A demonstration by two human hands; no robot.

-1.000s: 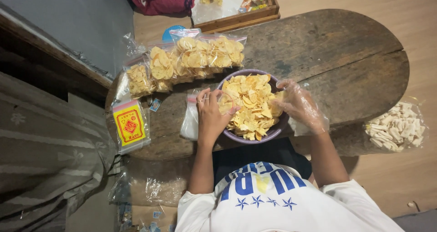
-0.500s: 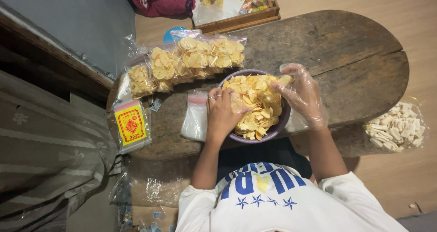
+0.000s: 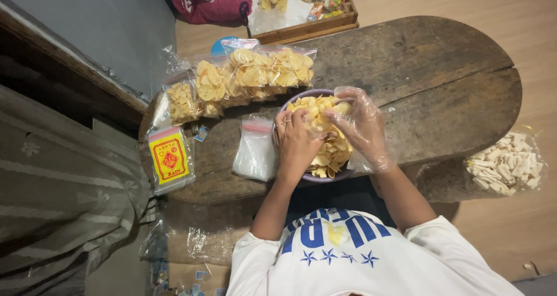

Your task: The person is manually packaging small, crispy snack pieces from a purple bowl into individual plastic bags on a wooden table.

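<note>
The purple bowl (image 3: 301,177) of yellow chips (image 3: 331,148) is sitting at the near edge of the wooden table (image 3: 441,87), directly in front of the person, and both hands are meeting over it. The left hand (image 3: 296,142), bare with rings, is curling its fingers round what looks like the mouth of a small clear bag, probably holding it open right above the bowl so that spilled chips are falling back in; the bag itself is nearly invisible against the chips. The right hand (image 3: 360,125), wearing a loose clear plastic glove, is pinching a few chips with fingers drawn together and bringing them towards the left hand. Left of the bowl a stack of empty clear bags (image 3: 253,151) is lying within reach, and beyond the bowl a row of filled chip bags (image 3: 243,78) is lining up. Farther left of the bowl a red-and-yellow packet (image 3: 169,159) is resting at the table's end. Right of the bowl, off the table, a bag of white sticks (image 3: 506,162) is lying. The hands are hiding much of the bowl's rim, and the tray (image 3: 301,17) beyond is being cut off by the frame.
</note>
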